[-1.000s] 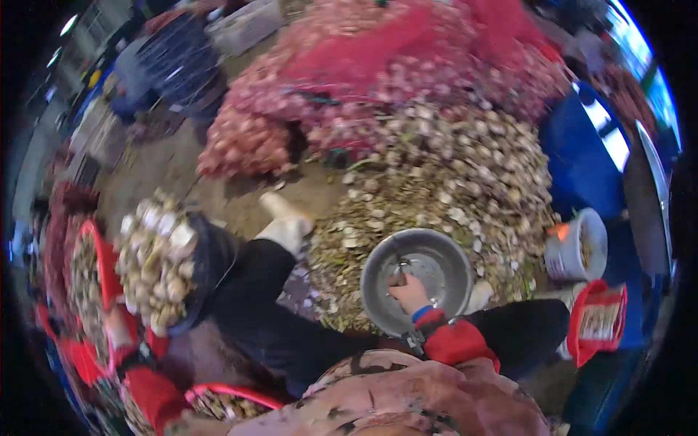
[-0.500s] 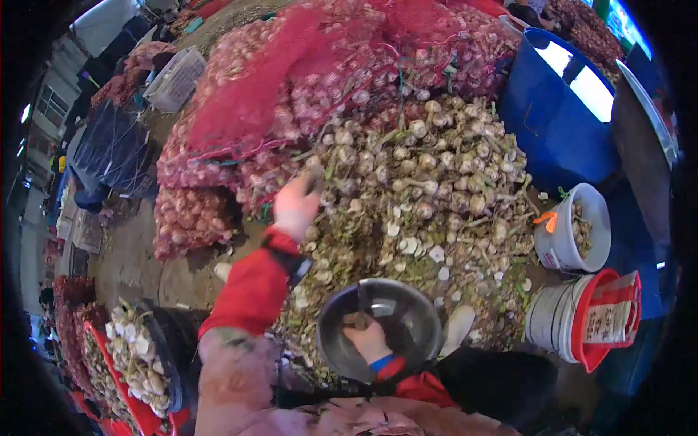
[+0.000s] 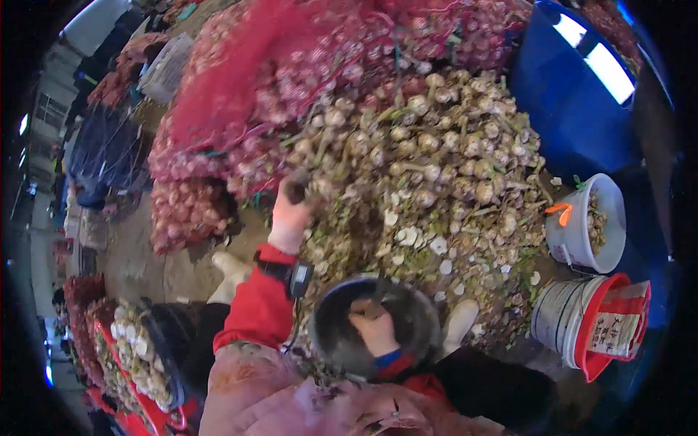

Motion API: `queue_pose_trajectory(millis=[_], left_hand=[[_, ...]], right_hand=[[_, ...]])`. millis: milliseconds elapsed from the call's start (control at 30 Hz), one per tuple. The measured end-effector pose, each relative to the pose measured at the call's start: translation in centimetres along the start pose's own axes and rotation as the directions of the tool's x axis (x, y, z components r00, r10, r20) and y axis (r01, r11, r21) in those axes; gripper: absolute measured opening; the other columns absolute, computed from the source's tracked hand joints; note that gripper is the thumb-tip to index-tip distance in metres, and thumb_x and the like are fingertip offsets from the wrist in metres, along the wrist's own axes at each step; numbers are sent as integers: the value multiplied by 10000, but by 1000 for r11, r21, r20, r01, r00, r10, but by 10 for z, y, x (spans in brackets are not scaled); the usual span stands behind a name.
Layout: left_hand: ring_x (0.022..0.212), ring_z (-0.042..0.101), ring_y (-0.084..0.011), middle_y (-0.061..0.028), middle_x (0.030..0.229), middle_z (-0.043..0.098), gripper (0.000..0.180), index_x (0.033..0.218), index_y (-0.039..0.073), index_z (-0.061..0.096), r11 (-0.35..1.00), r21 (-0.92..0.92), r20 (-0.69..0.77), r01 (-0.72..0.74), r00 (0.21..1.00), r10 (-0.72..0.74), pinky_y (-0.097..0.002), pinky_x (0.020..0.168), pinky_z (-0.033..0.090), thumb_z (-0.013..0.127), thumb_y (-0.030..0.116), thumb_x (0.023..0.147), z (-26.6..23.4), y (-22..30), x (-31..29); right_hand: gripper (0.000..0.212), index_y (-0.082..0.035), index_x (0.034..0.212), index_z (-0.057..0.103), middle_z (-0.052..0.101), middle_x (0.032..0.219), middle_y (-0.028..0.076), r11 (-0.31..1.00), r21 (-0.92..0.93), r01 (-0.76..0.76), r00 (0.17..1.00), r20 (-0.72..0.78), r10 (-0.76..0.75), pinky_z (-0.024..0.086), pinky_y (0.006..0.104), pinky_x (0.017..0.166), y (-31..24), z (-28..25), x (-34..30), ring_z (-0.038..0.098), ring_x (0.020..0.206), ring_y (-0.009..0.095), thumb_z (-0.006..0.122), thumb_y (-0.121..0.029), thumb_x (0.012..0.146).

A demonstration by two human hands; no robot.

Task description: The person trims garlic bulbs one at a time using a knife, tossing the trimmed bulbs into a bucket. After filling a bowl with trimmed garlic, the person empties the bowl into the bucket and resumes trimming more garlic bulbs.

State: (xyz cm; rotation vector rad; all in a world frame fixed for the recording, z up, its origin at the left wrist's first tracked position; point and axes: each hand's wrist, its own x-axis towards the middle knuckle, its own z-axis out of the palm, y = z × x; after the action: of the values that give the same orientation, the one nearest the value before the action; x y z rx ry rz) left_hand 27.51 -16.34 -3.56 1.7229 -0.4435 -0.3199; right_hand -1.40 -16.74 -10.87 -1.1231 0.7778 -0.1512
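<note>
My left hand (image 3: 289,218), in a red sleeve with a dark wrist device, reaches to the left edge of a heap of garlic bulbs (image 3: 465,149). Its dark fingertips are smeared by motion, so I cannot see whether a bulb is between them. Down in front of me, my right hand (image 3: 376,333) is inside a dark, round bowl (image 3: 325,347), fingers curled in. A thin dark strip rises beside those fingers; what they hold is not clear. Cut white pieces (image 3: 408,236) and leafy scraps lie between the heap and the bowl.
Red mesh sacks of garlic (image 3: 187,212) stand behind and left of the heap. To the right are a large blue tub (image 3: 563,109), a grey bucket (image 3: 574,236) and stacked buckets (image 3: 563,320) with a red one. Trimmed garlic (image 3: 138,349) fills a container at lower left.
My left hand has shifted slightly left and down, staying by the heap's edge. My right hand remains in the bowl, turned a little. The whole view has shifted slightly.
</note>
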Motion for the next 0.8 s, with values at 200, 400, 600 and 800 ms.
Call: queue_pose_trajectory(millis=[200, 400, 600, 800], left_hand=[[962, 593, -163, -86, 1063, 616, 404, 1212, 7, 494, 945, -202, -76, 256, 958, -276, -297, 823, 485, 644, 124, 855, -79, 5, -180], [879, 651, -181, -109, 948, 695, 403, 1072, -29, 663, 820, 345, -241, 456, 888, -392, -297, 805, 503, 675, 289, 825, -142, -27, -245], [1059, 579, -363, -205, 1199, 578, 730, 1358, 140, 444, 358, 930, 50, 86, 933, -356, -453, 876, 483, 735, 254, 699, -138, -90, -241], [968, 607, -353, -184, 1030, 610, 658, 1253, 105, 485, 185, 982, 121, -40, 884, -452, -464, 810, 500, 739, 228, 659, -93, -126, -232]], right_hand=[[219, -37, 967, 665, 667, 905, 4, 993, 97, -61, 998, 18, 60, 479, 281, 753, -3, 10, -19, 606, 829, 122, 711, -20, 754], [180, -52, 956, 657, 644, 876, 3, 995, 44, 89, 988, -133, -83, 475, 275, 716, -28, -9, -34, 592, 798, 119, 670, -14, 781], [202, -61, 974, 661, 629, 865, -5, 998, 20, 57, 994, -92, -55, 478, 285, 729, -60, -2, -68, 587, 791, 124, 688, -48, 774], [269, -62, 993, 677, 675, 924, 30, 988, -146, -39, 992, -126, 21, 486, 311, 795, -33, 4, -53, 616, 849, 150, 739, -76, 732]])
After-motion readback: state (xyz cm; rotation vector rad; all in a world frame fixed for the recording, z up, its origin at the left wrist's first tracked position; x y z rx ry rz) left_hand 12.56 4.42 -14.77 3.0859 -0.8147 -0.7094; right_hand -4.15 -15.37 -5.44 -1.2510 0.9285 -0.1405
